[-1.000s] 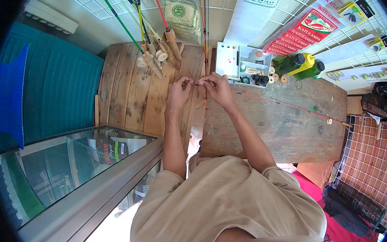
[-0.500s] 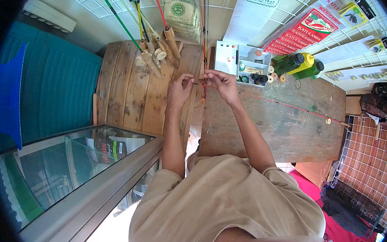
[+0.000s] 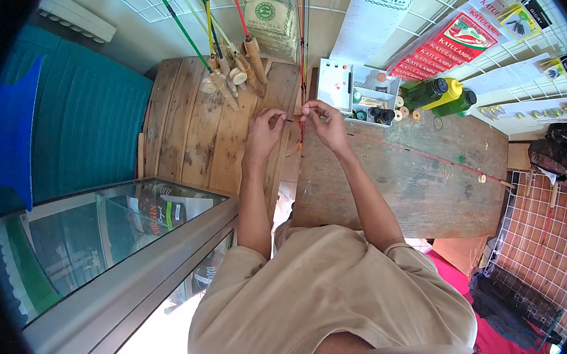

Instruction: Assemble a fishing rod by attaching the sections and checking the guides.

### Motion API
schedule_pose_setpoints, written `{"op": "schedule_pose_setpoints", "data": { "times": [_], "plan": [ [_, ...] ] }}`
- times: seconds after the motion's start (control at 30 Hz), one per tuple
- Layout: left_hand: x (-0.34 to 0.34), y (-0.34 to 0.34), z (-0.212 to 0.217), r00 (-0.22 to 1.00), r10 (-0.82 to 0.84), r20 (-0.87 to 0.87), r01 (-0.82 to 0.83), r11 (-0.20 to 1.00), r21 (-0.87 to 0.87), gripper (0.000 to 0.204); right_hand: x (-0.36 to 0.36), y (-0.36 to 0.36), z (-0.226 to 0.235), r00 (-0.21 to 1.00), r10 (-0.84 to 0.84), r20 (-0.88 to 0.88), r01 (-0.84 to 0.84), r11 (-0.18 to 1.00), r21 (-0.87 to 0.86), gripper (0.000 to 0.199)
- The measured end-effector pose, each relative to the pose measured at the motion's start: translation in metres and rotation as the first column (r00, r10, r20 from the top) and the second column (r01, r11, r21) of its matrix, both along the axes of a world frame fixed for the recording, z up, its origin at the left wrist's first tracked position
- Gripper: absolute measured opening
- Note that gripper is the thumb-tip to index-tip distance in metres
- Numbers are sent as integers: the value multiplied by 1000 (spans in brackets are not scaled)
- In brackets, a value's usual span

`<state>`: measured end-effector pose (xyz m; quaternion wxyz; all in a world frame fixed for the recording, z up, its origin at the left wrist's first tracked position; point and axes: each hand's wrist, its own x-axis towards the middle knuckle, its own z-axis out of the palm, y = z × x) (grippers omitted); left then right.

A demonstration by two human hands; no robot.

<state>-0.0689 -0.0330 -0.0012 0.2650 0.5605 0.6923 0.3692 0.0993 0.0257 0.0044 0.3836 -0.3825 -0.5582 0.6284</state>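
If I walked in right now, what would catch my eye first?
Probably the two hands, left hand and right hand, raised close together over the worn wooden table, pinching something thin between them. Behind them, colourful fishing rods lean against the wall grid, and a glass display case sits at the left.

Behind both hands, white compartmented plastic box point(image 3: 355, 91) on worn wooden bench point(image 3: 423, 179); green and yellow bottles point(image 3: 443, 94) right of it; cork-handled rods point(image 3: 235, 71) left; glass display case point(image 3: 102, 238) far left

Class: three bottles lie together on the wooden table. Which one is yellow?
The middle bottle. It is yellow with a dark cap, lying between two green bottles: one further back and one nearer the table's front.
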Motion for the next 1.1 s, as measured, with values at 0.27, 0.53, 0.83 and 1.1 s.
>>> {"op": "schedule_pose_setpoints", "data": {
  "times": [0.27, 0.53, 0.83, 1.1],
  "plan": [
    [10, -3, 19, 974, -27, 226, 35, 999, -33, 22, -6, -4, -1, 999, 21, 45, -21, 1000, 2, 16],
    [5, -4, 9, 971, -114, 211, 109, 993, 36, 19, -17, -3, -28, 990, -86, 109, 74, 991, 114, 13],
    [2, -4, -1, 965, -45, 260, 33, 998, 48, 14, -18, -6, -16, 947, -112, 302, 50, 977, 208, 9],
    [1, -4, -1, 980, -42, 197, 32, 998, 55, 13, -8, -4, 6, 885, -56, 461, -116, 934, 337, 10]
  ]
}}
